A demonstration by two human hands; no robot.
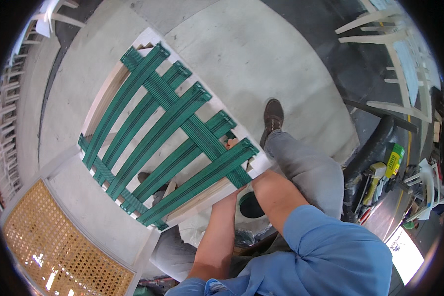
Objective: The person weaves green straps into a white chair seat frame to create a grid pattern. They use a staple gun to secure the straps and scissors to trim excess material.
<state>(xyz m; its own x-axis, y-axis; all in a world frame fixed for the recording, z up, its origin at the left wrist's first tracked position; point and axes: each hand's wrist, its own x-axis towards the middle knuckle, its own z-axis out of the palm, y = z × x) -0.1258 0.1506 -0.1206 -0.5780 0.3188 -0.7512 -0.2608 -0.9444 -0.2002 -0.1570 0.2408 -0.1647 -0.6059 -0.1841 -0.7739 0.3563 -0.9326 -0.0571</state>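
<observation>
A light wooden chair frame (216,107) leans in front of me, its seat crossed by woven green webbing straps (155,140). Both my forearms reach under the seat's near right corner. My left forearm (217,232) passes beneath the lower rail, and my right forearm (278,197) goes in behind the corner. Some fingers (230,143) show through a gap in the webbing; which hand they belong to I cannot tell. The frame and straps hide the rest of both hands. Below the corner, between my arms, is a dark green round thing (251,204), perhaps rolled webbing.
The chair's cane back panel (59,241) extends to the lower left. At right, a black holder (352,197) carries a brush (375,182) and a green-yellow box (394,160). Pale chair frames (399,64) stand upper right, more along the left edge. My shoe (273,116) rests on the floor.
</observation>
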